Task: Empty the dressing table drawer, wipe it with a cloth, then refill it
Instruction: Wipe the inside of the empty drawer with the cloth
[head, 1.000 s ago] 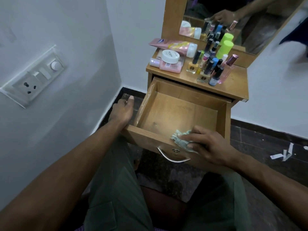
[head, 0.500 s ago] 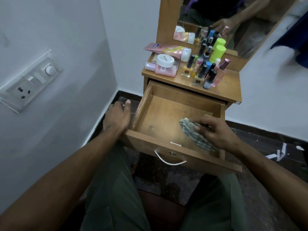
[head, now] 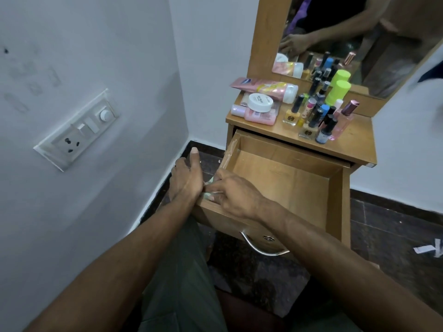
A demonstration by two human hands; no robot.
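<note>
Wiping near-left corner of open, emptied drawer point(head: 282, 178), right hand point(head: 236, 195) pinching cloth point(head: 209, 193) there, left hand point(head: 185, 178) bracing outside left wall, grip unclear; could miss far corners, or jolt bottles point(head: 318, 116) over.

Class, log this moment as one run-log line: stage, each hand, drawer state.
stage: wiping | right hand: presses cloth into drawer's near-left corner | left hand: beside drawer's left wall | drawer: open, emptied
</note>
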